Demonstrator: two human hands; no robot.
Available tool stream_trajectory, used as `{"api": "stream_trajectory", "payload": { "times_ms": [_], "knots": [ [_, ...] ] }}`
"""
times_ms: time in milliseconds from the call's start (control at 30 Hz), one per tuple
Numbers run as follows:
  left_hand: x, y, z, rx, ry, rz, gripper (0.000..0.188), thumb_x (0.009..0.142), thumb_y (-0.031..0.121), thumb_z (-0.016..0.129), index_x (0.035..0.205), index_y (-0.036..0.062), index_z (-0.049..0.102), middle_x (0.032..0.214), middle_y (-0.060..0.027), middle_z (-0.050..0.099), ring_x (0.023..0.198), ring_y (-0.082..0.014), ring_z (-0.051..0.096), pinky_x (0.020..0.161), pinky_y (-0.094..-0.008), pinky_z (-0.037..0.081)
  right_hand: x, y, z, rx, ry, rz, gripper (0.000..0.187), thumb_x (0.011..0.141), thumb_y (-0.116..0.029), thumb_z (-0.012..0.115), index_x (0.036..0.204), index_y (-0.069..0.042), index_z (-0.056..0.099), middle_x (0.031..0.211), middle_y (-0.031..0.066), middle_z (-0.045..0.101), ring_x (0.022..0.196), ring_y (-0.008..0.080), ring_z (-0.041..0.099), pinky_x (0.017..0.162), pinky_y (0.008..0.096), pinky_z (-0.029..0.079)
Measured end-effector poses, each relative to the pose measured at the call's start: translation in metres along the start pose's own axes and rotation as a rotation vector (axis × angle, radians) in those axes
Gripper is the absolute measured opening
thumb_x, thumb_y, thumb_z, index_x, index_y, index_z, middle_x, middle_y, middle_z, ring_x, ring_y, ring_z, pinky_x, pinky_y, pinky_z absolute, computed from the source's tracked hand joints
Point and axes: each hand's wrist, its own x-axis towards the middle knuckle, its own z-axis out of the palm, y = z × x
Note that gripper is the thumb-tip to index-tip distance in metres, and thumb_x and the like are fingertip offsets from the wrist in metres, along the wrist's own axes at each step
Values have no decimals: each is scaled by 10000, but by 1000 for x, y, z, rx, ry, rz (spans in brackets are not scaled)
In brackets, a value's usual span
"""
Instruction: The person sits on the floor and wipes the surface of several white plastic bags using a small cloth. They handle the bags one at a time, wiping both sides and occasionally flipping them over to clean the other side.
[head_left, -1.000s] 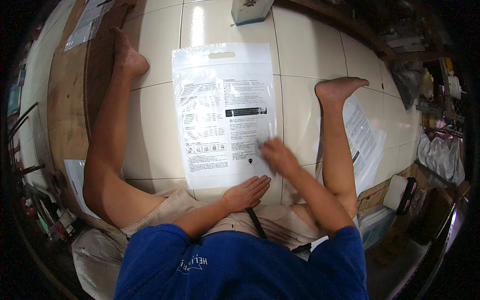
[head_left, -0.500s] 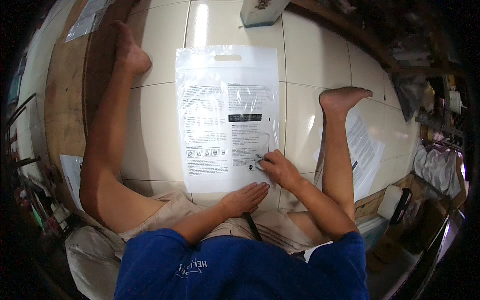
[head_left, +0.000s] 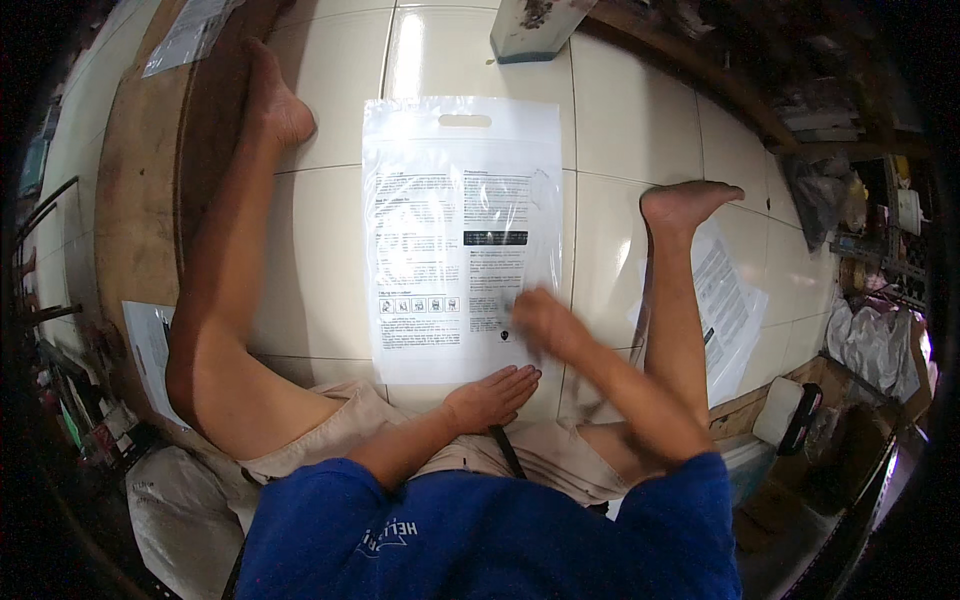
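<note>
A clear and white plastic bag (head_left: 411,270) with a handle slot lies flat on the floor between my legs, its printed side up. My left hand (head_left: 493,396) rests at the bag's near edge, its fingers stretched out together and holding nothing. My right hand (head_left: 548,325) is over the lower right part of the bag, smeared by motion. Its fingers look curled closed; whatever is in them is hidden by the hand and the blur.
A printed plastic bag (head_left: 725,300) lies on the tiles beyond my right leg. Left of my left leg are a wooden board (head_left: 135,200) and a printed sheet (head_left: 150,355). A pale container (head_left: 535,30) stands at the far side. Shelves and a cardboard box (head_left: 820,490) fill the right.
My right hand is now blurred; the small greyish crumpled thing seen at its fingertips no longer shows. My left hand has stayed at the bag's near edge. The whole view has shifted slightly.
</note>
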Motion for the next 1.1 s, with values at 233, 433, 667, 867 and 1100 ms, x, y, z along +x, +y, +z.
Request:
{"api": "stream_trajectory", "payload": {
  "times_ms": [233,433,667,867,1100],
  "knots": [
    [0,0,-3,-13,-19,26,616,943,350,476,1435,-2,363,1527,-135,343,1426,-267,298,1184,-411,213,68,1,-32,-93,204,167,302,805,-40,576,1100,-45,637,1017,166,587,973,333,554,863,413,487],
    [4,-1,-11,-28,-5,28,615,940,342,483,1434,-5,365,1534,-135,335,1436,-268,283,1188,-414,206,124,34,-69,-103,264,254,263,772,-1,661,1035,-9,672,1011,155,603,1003,341,572,904,398,475],
    [0,0,-2,-72,-84,0,614,948,344,467,1439,-8,360,1538,-140,322,1440,-268,270,1197,-423,182,-35,-47,20,-11,-11,88,250,773,0,636,1019,-42,655,960,158,593,952,332,559,811,404,493],
    [1,-1,-3,-92,17,13,606,934,315,481,1435,-7,365,1536,-144,324,1444,-266,262,1190,-409,208,95,20,-36,-55,314,261,280,770,43,617,1040,-17,660,966,152,581,945,348,561,842,415,476],
    [-1,-1,-8,-19,-14,-18,614,934,355,485,1430,8,381,1529,-127,341,1430,-252,286,1188,-399,210,59,2,-36,-69,-2,129,209,862,-95,577,1053,-39,642,1077,197,591,1006,356,580,904,428,470]
  ]
}}
